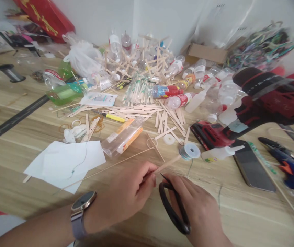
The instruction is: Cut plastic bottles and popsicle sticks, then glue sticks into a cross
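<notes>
My left hand (126, 192), with a watch (83, 200) on its wrist, pinches a flat wooden craft stick (168, 164) between thumb and finger. The stick points up and right, its far end close to a spool of thread (188, 151). My right hand (200, 202) is wrapped round black-handled scissors (182, 225). Their dark tip is beside the near part of the stick, just by the left fingertips; whether the blades touch it I cannot tell. A thin bamboo skewer (111, 165) lies beyond the left hand, near white paper (67, 161).
A red and black cordless drill (260, 106) stands at right, near a glue bottle (217, 153), a phone (253, 168) and a blue glue gun (291, 164). A cut plastic bottle (123, 137) and yellow screwdriver (114, 117) lie ahead. Loose sticks (136, 110) and several bottles fill the back.
</notes>
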`<state>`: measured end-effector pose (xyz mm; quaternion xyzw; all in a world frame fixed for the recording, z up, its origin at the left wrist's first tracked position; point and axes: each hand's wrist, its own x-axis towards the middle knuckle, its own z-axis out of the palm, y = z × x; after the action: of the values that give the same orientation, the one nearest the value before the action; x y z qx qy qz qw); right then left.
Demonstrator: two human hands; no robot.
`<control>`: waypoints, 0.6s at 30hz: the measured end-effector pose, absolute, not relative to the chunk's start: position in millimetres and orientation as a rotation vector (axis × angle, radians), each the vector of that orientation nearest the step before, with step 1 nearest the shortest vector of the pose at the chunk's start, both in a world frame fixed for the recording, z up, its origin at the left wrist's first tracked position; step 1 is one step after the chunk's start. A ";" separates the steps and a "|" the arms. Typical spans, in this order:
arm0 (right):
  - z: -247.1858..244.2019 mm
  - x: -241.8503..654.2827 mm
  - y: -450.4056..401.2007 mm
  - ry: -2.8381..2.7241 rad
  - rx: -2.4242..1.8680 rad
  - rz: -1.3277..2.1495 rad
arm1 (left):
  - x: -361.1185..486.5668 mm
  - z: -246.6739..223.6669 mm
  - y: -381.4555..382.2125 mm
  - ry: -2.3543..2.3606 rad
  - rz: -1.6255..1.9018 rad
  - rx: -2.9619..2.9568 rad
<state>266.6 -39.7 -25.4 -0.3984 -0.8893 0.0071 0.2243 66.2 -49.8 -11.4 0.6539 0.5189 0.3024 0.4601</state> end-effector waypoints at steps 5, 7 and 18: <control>-27.3 265.5 -37.9 -2.451 -1.122 -0.039 | 66.6 -13.1 -48.8 1.278 0.773 1.587; -28.1 265.7 -37.1 -2.458 -1.130 -0.061 | 66.8 -13.2 -47.7 1.283 0.768 1.575; -30.8 266.5 -38.7 -2.511 -1.157 -0.128 | 67.0 -14.1 -49.9 1.302 0.731 1.557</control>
<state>266.5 -38.7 -30.8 -0.4108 -0.8915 -0.0456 0.1857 67.0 -49.9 -14.1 0.6360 0.5320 0.2987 0.4724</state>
